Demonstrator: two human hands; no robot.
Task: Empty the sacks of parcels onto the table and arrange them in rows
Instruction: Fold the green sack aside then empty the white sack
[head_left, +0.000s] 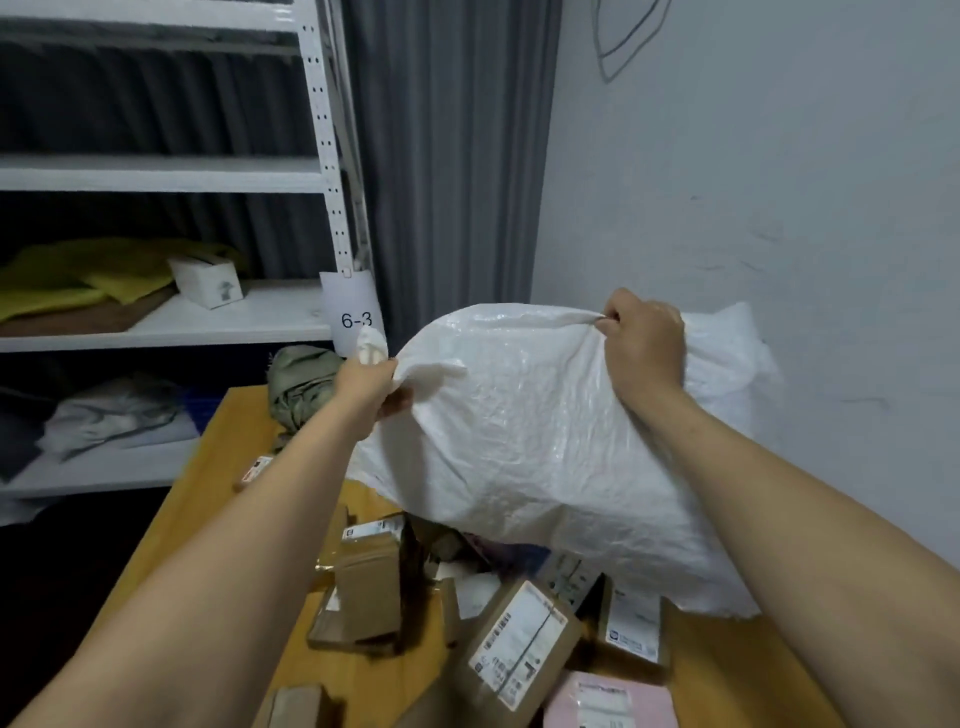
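Sack: the white woven sack (519, 441) hangs above the middle of the table (218, 447). It is raised at its far edge, and its near edge droops onto the heap of parcels.
Handling: it looks soft, crinkly and rather slick, and probably light now, since it sags with little bulk inside. The cloth would slide through a loose grip.
Where to hold: the two upper corners, each bunched into a fist, seem the surest places.
Left hand: the left hand (366, 384) is closed round the bunched left corner, with a twist of cloth sticking up past the knuckles.
Right hand: the right hand (644, 338) is curled tight on a pinch of cloth at the far right top edge.
Parcels: brown cardboard parcels (524, 644) with printed labels lie jumbled on the near part of the table, some under the sack's edge. None are in rows yet.
Pink packet: a pink packet (613, 699) lies at the near edge, touching the boxes.
Other sack: a second white sack (727, 343) sits behind, against the right wall.
Green bundle: a crumpled green bundle (298, 387) rests at the table's far left corner.
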